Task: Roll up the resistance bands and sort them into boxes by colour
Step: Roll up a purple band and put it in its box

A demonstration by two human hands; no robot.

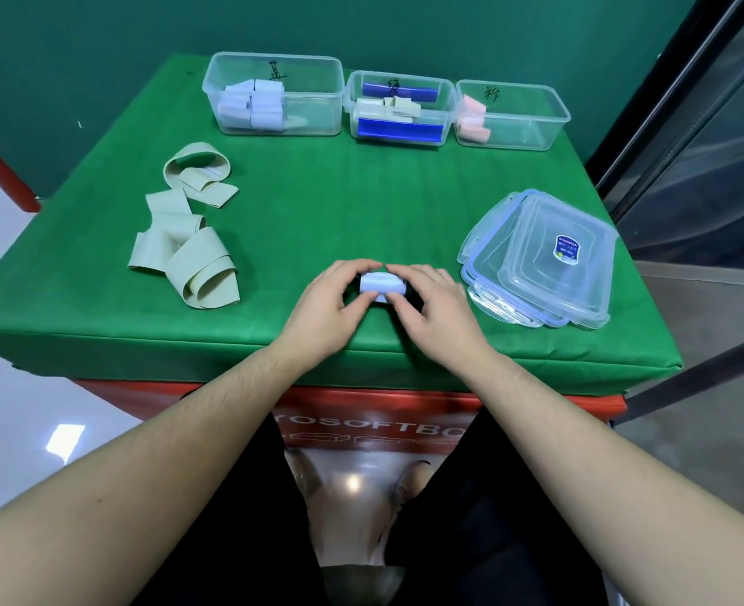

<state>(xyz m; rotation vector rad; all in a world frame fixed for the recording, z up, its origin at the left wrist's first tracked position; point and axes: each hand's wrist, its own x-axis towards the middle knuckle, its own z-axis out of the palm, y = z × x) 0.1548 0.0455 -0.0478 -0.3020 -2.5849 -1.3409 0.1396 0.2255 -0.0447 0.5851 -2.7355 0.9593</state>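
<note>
Pale blue rubber band roll held near the green worktop's [317,203] front edge.
Unrolled beige bands [186,251] lie left; the roll [381,285] is pinched by left hand [333,306] and right hand [431,310]; even tension should be kept, so that it is not loosened.

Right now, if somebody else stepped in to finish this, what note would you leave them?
Left hand and right hand: both pinch one pale blue rolled band at the near table edge.
Done: blue rolls in the left clear plastic box, pale green in the middle box, pink in the right box.
Left: box this roll; roll the loose pale green bands.
</note>
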